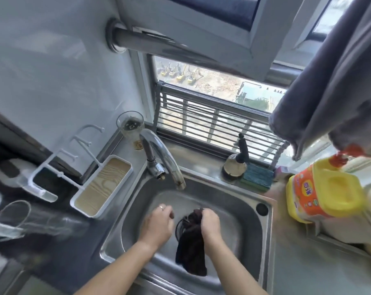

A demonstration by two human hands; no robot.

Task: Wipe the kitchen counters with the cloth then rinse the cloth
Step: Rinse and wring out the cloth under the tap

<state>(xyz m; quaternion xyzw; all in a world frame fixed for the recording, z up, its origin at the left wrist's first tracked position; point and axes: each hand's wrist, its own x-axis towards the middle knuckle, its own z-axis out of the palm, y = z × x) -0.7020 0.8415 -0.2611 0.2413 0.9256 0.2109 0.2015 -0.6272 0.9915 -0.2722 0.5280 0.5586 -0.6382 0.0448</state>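
Note:
A dark brown cloth hangs down inside the steel sink, bunched at its top. My right hand is shut on that bunched top, over the drain. My left hand hovers just to the left of the cloth with its fingers curled and nothing in it; a ring shows on one finger. The chrome tap arches over the basin behind my hands, and no water stream is visible from its spout.
A white tray with a wood-grain base and a white hook rack stand on the dark counter left of the sink. A glass stands behind the tap. A soap pump, sponges and a yellow bottle are at the right.

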